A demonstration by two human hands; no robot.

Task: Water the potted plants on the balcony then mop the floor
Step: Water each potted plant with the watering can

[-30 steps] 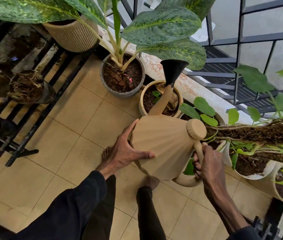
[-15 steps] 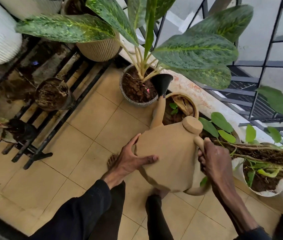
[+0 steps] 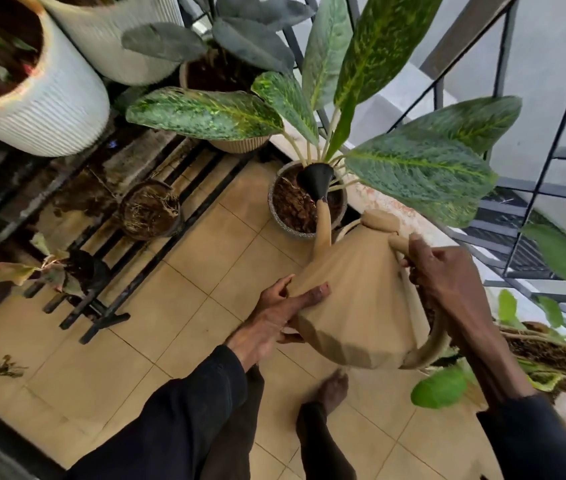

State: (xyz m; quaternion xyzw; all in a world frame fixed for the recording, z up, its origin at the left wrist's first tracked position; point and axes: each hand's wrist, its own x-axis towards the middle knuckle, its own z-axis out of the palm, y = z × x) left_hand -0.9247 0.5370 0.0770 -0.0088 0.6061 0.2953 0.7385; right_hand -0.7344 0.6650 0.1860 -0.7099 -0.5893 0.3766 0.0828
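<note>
A tan watering can [image 3: 361, 306] is held over the tiled floor, tilted forward. My right hand [image 3: 444, 282] grips its curved handle. My left hand [image 3: 281, 313] is pressed against the can's left side and underside. Its black spout head [image 3: 316, 180] hangs over the soil of a grey speckled pot [image 3: 285, 225] that holds a plant with large mottled green leaves [image 3: 416, 168]. No water stream is visible.
Two white ribbed pots [image 3: 42, 112] stand at the upper left. A black metal rack [image 3: 108, 271] on the left carries a small dried root ball [image 3: 148, 213]. A black railing [image 3: 534, 209] runs along the right, with trailing plants [image 3: 551, 358] at lower right. My bare feet [image 3: 333, 382] stand on beige tiles.
The can has swung left, so the spout has gone from the small tan pot to over the grey pot's soil. The view has shifted up and left. Both hands keep their hold.
</note>
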